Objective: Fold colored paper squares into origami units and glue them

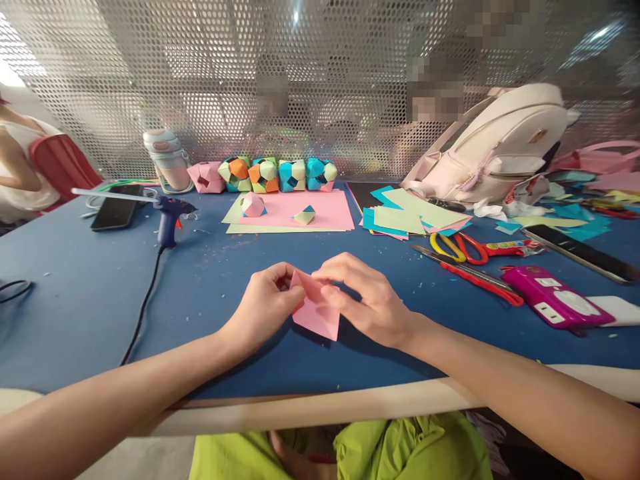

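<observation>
A small piece of pink paper [319, 313], partly folded, is held between my two hands just above the blue table. My left hand [267, 303] pinches its left edge between thumb and fingers. On the opposite side, my right hand [367, 297] grips the upper right edge with thumb and fingertips. Beyond my hands lies a stack of pink and pale green sheets [327, 203]. On it sit a folded paper ball [253, 205] in pink, green and blue and a small folded paper piece [305, 215].
Several folded paper balls [263, 177] line the back beside a bottle [167, 160]. A glue gun [170, 220] stands left, its cord [145, 303] trailing forward. Scissors [455, 249], a cutter knife [470, 273], a purple case [555, 297], phones and paper scraps lie right, before a backpack [500, 147].
</observation>
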{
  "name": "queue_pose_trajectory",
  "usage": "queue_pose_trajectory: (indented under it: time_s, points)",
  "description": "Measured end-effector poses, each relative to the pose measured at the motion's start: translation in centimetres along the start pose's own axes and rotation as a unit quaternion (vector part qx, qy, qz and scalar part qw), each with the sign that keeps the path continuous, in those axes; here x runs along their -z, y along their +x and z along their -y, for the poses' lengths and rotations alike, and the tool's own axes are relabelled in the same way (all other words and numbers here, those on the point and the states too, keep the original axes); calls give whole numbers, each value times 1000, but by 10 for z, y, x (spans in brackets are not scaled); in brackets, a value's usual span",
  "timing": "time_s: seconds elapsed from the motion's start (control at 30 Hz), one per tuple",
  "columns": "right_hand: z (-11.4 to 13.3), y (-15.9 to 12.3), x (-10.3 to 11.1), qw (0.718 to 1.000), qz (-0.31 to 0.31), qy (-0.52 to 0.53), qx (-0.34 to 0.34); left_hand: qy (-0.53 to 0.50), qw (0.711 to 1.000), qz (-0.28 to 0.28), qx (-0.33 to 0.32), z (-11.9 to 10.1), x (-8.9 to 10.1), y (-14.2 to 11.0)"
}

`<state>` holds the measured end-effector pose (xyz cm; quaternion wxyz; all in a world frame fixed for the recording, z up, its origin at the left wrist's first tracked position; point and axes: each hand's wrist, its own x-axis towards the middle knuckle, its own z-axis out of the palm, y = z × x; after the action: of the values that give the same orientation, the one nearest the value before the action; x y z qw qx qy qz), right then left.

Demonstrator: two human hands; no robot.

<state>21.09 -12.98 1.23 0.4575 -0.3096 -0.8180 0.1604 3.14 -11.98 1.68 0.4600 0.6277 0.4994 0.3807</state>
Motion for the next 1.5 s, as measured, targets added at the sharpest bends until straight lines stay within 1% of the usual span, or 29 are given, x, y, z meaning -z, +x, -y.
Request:
queue_pose_trajectory:
  time_s: [0.03,0.07,0.13,0.17,0.23,0.3,0.37,0.47,0.7,0.87,1.17,1.37,1.5]
  points:
    - [0,1,1,997,-7,49,-55,9,1000,0,-2,0,0,0]
    - [-1,2,2,989,-14,97,-115,17,1000,0,-4,0,1,0]
    - [-4,5,3,961,-12,172,-217,28,1000,-1,-6,0,1,0]
    - [-6,7,3,949,2,192,-249,33,999,1,-6,0,1,0]
    - [-8,9,3,938,41,205,-276,39,999,-1,-8,0,1,0]
    - [-7,10,3,937,75,198,-279,40,999,-3,-10,0,1,0]
    - [-5,10,2,939,82,182,-278,38,999,-6,-15,-1,0,0]
    - [-2,10,0,941,75,165,-285,40,999,-8,-21,-3,-1,-1]
    - [-9,8,-3,924,63,211,-313,47,999,-2,-19,-3,0,-2]
    - [-11,7,-4,921,44,217,-322,44,999,0,-23,-1,-1,-2]
    - [-11,6,-6,929,22,193,-314,42,999,10,-25,-6,-2,-5]
    - [-10,5,-8,928,11,195,-317,42,999,20,-18,-4,-1,-4]
    - [-8,5,-9,938,-2,168,-303,36,999,31,-12,-3,-2,-3]
